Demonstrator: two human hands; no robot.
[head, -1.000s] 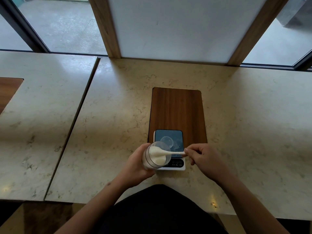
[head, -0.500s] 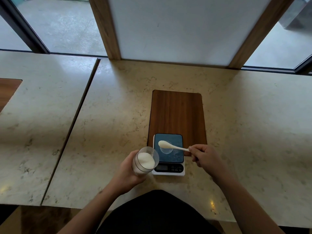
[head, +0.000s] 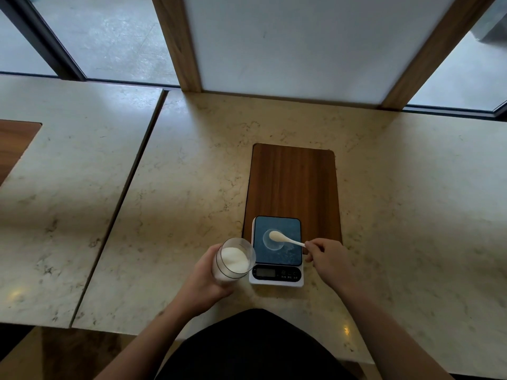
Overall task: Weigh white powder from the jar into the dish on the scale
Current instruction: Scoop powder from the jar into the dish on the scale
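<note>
My left hand (head: 204, 278) grips a clear jar (head: 234, 259) of white powder, tilted, just left of the scale. A small white scale (head: 277, 279) with a dark blue top stands at the near end of a wooden board. On its top rests a small clear round dish (head: 270, 244). My right hand (head: 327, 259) pinches the handle of a white spoon (head: 285, 239), whose bowl sits over the dish with white powder in it. The scale's display is too dim to read.
The wooden board (head: 293, 182) lies on the marble counter (head: 192, 187). A seam (head: 126, 193) splits the counter at left, where another wooden inset (head: 13, 144) shows. A white panel with wooden posts stands behind. The counter's front edge is close to my body.
The spoon has come out of the jar and travelled right to sit over the dish. My left hand has drawn the jar left and down, away from the scale top.
</note>
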